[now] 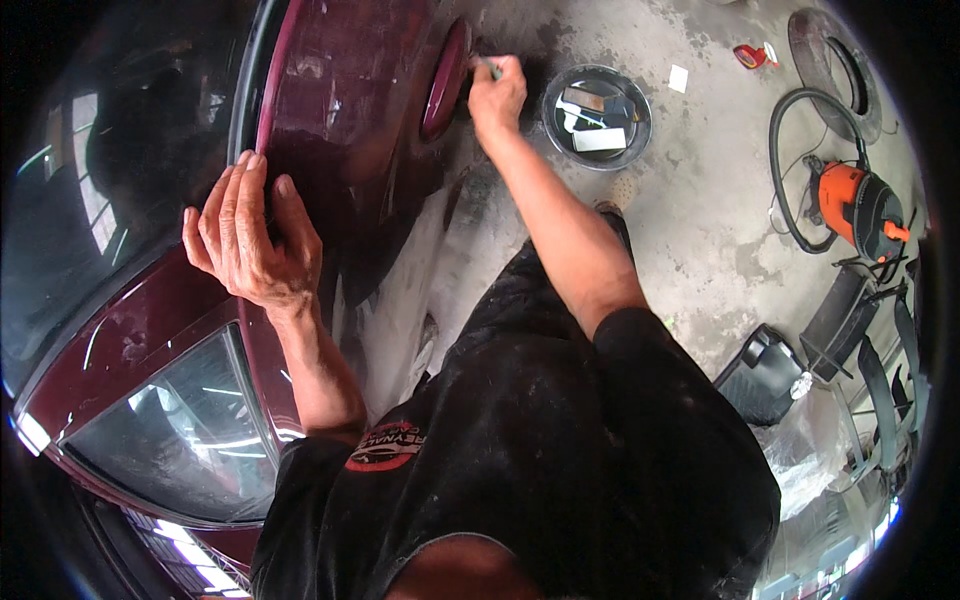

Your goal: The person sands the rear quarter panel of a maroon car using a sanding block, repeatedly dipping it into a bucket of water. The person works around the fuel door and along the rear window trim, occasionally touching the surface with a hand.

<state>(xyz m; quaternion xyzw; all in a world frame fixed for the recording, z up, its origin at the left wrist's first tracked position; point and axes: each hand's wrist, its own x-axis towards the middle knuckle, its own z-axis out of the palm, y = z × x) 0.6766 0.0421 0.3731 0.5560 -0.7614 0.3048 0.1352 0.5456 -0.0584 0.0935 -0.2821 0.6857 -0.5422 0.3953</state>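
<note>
My left hand [250, 235] lies on the maroon car body [350, 90], fingers stretched out beside the black trim along the dark glass [120, 190]. It holds nothing. Farther forward, my right hand [497, 98] is closed at the outer side of a raised, glossy maroon car part [446, 80]. Between its fingers shows a small pale green edge; the rest is covered, so its kind cannot be made out. To the right of that hand, a round black tub [644, 120] on the floor contains a white rectangular piece [600, 139], a brownish block [583, 98] and other small items.
A white paper square [678, 78] and a red roll-like item [748, 56] lie on the stained concrete floor [700, 200]. At right are a tyre [815, 50] and an orange-and-black vacuum cleaner [850, 205] with a looping hose. Black plastic parts [765, 375] and clear sheeting [810, 450] lie nearer.
</note>
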